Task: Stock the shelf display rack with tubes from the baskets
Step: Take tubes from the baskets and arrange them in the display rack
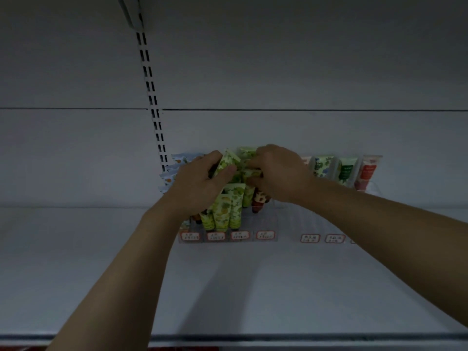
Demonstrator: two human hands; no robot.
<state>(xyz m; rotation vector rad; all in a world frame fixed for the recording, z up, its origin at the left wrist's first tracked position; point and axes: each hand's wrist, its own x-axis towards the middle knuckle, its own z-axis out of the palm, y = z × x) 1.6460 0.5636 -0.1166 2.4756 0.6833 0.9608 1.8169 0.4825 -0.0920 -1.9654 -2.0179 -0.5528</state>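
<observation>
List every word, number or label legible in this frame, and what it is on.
No text here is legible.
Red-bordered tags on the rack's front edge: dark print, too blurred to read.
Green tubes in the rack: leafy pattern, no readable words.
Dark green tube and red tube at right: pale lettering, too small to read.

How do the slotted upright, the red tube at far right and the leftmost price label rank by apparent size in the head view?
Largest: slotted upright.
Then red tube.
Smallest: leftmost price label, though it sits nearer the camera.
</observation>
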